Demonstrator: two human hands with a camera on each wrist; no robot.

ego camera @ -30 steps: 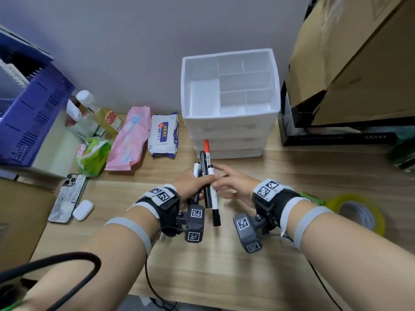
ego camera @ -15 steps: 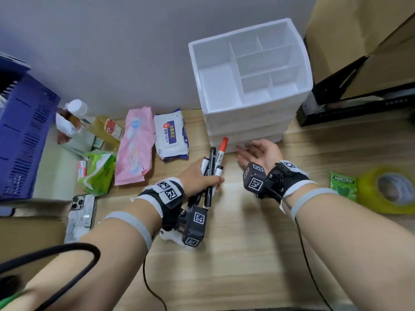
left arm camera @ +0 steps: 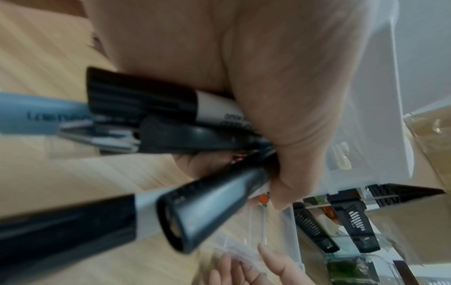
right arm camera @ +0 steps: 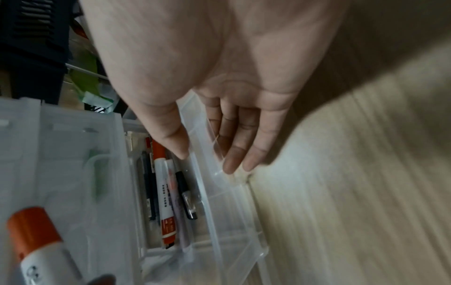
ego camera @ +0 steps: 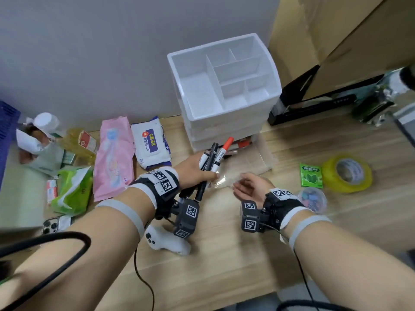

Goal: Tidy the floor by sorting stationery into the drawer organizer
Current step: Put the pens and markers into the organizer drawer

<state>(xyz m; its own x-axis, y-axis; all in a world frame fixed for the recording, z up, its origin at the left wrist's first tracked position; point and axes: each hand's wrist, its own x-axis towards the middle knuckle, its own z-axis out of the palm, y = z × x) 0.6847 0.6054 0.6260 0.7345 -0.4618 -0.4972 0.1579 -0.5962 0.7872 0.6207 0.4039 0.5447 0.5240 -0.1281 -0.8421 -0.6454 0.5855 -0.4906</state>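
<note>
The white drawer organizer stands against the wall, its top tray divided into compartments. Its clear bottom drawer is pulled out over the floor, with several pens and red-capped markers at its back. My left hand grips a bundle of markers and pens just left of the drawer, the red cap pointing at the organizer. The left wrist view shows the bundle's black ends. My right hand pinches the drawer's front wall, thumb inside and fingers outside.
Wet wipes, a pink pack and a green pack lie to the left. A white controller sits under my left wrist. A gum pack, yellow tape roll and clip tub lie right. Cardboard boxes stand behind.
My right hand left the bundle, reached the organizer's base and has drawn the bottom drawer out towards me. The left hand keeps hold of the markers.
</note>
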